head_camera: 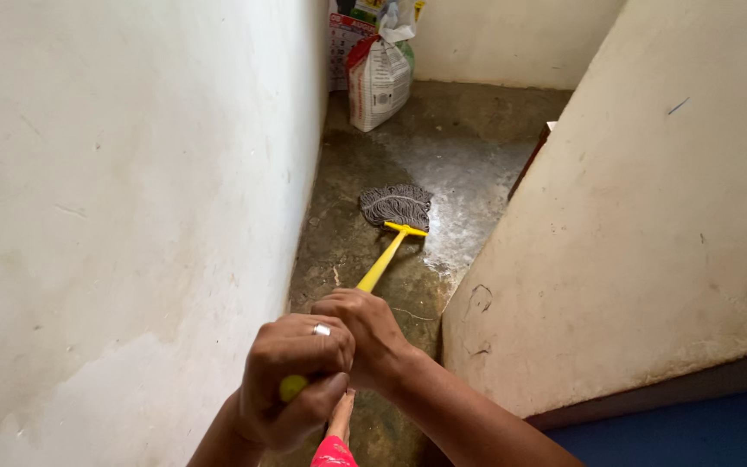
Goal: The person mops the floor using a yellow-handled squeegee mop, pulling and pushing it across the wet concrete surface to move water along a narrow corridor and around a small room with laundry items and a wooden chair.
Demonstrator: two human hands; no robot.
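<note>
on mop handle [379,269], both hands' fingers [304,346] curled

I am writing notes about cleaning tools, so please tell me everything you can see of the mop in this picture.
The mop has a yellow handle, plastic by its look, ending in a yellow crossbar that holds a head of grey string. The head lies spread on the wet concrete floor of a narrow passage, near the white wall on the left. The handle slants up toward the camera. Both hands grip its upper end: the left hand, with a ring, nearest the tip, and the right hand just below.
</note>
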